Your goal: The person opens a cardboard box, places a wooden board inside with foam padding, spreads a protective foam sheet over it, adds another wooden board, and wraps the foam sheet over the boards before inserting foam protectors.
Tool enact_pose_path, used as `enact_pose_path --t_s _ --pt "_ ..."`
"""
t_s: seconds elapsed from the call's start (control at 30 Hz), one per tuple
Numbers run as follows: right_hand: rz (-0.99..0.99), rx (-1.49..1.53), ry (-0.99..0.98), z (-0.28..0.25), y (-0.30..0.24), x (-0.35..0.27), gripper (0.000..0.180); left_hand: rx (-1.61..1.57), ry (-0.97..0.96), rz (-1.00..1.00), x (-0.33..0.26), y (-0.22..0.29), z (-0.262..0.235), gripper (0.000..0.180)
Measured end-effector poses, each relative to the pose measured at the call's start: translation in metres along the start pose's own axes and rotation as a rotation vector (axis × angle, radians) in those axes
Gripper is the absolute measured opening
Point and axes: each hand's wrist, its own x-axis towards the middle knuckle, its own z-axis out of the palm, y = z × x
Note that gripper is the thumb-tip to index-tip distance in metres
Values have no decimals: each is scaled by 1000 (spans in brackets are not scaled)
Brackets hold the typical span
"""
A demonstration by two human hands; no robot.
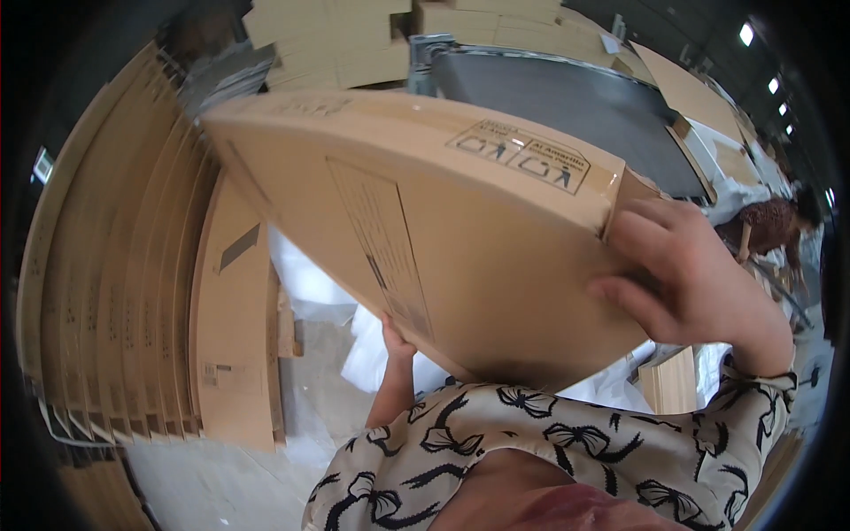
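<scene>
A large, flat brown cardboard box (496, 265) is held up tilted in front of my body, its narrow printed side facing up. My right hand (668, 265) grips its right end, fingers over the top corner and thumb against the broad face. Low on the box, my left hand (397, 341) supports the bottom edge, with its fingers partly hidden behind the cardboard. To the left, the nearest upright flat carton (235, 327) of a row stands close to the lifted box.
Several flat cartons (111, 265) stand in a row at the left. A dark conveyor belt (549, 97) lies beyond the box, with stacked cardboard (336, 44) behind it. White plastic wrapping (310, 279) lies on the floor (323, 363). A person (766, 226) bends at the far right.
</scene>
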Motion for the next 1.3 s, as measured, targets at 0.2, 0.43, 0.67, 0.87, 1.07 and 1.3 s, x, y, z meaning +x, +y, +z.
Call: enact_pose_path --t_s 0.2,0.43,0.67,0.87,1.07,1.3 --pt "74 -62 29 -10 81 -82 21 205 69 73 16 -60 3 51" --pt "16 -6 114 -47 179 -169 23 258 257 108 11 -126 98 48" --pt "547 -120 448 -134 328 -269 35 413 4 82 2 -203 218 44" --pt "583 -965 843 -114 508 -383 53 1509 -974 223 -31 -291 363 19" --pt "700 -382 592 39 446 -374 28 1943 -723 1198 48 -270 406 25" --pt "1305 361 620 118 520 -480 27 2366 -661 1298 101 -294 440 45"
